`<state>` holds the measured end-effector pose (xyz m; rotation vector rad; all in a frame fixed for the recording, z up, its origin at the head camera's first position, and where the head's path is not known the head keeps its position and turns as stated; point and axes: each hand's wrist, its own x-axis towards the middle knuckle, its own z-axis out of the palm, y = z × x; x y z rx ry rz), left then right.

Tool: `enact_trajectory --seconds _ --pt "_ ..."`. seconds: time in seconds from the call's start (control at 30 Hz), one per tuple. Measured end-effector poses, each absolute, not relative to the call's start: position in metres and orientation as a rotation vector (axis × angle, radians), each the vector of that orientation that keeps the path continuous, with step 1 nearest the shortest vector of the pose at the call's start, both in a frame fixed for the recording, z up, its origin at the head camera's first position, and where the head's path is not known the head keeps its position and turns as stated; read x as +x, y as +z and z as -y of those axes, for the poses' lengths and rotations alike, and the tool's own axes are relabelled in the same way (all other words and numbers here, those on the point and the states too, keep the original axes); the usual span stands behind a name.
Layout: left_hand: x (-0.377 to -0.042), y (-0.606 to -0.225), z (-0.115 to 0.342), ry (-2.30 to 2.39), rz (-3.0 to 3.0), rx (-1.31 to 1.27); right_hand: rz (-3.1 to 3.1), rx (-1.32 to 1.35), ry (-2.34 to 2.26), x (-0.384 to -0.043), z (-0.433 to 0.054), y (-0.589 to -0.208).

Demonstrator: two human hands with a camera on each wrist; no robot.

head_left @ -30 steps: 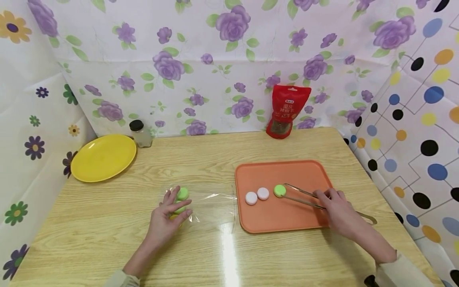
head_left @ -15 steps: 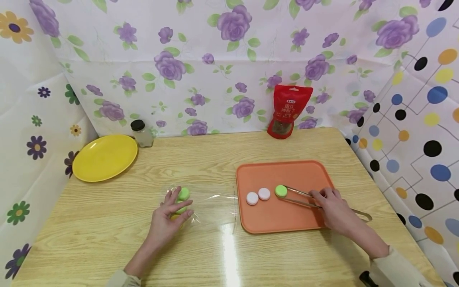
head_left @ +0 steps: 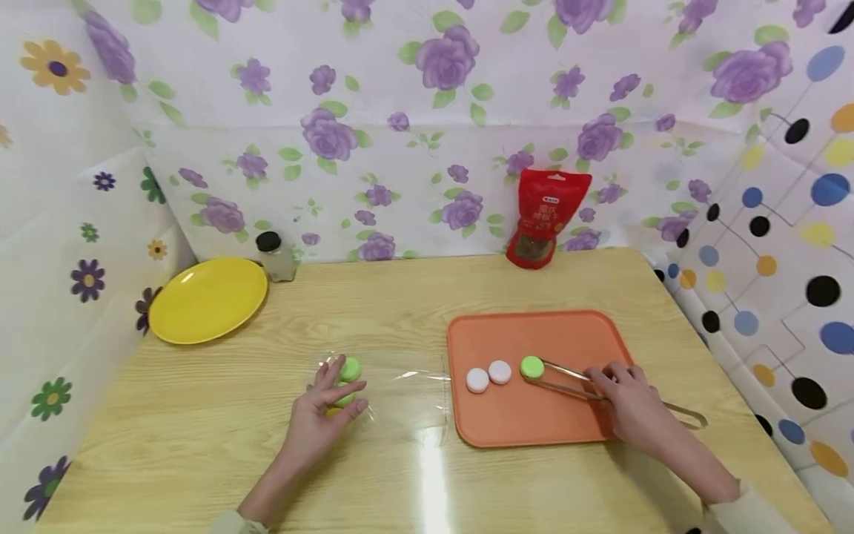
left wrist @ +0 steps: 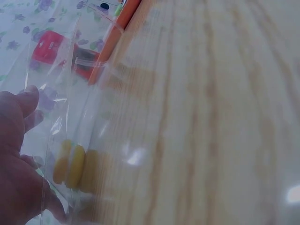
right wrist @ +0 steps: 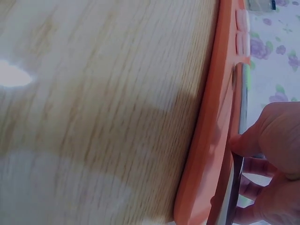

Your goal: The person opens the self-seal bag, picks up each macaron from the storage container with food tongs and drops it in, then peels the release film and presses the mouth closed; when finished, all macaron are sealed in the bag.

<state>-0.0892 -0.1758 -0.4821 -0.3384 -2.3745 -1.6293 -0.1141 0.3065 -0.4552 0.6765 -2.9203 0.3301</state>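
In the head view my right hand (head_left: 627,404) grips a pair of metal tongs (head_left: 567,389) over the orange tray (head_left: 574,430). The tongs' tips sit at either side of a green macaron (head_left: 531,367). Left of it on the tray lie two pale pink macarons (head_left: 500,371). My left hand (head_left: 319,415) rests at the left end of a clear plastic bag (head_left: 407,400), fingers spread and extended. Inside that end are green macarons (head_left: 350,368) and yellow ones, partly hidden by the fingers; yellow macarons (left wrist: 75,166) show through the film in the left wrist view.
A yellow plate (head_left: 208,300) leans at the back left beside a black-lidded jar (head_left: 276,257). A red pouch (head_left: 547,215) stands at the back against the flowered cloth. The wooden table (head_left: 373,482) runs in front of the bag and tray.
The tongs have shifted slightly left, so their tips now reach around the green macaron instead of behind it. My left hand stays at the bag. The head view has tilted up a little.
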Motion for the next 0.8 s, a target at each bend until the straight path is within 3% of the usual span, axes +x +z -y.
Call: enact_trajectory --seconds 0.3,0.8 --pt "-0.087 -0.482 0.173 -1.654 2.372 -0.329 2.869 0.742 0.352 -0.109 -0.300 -0.449" --pt "-0.086 -0.482 0.174 -1.663 2.387 -0.317 2.864 0.959 0.343 -0.106 -0.235 -0.430"
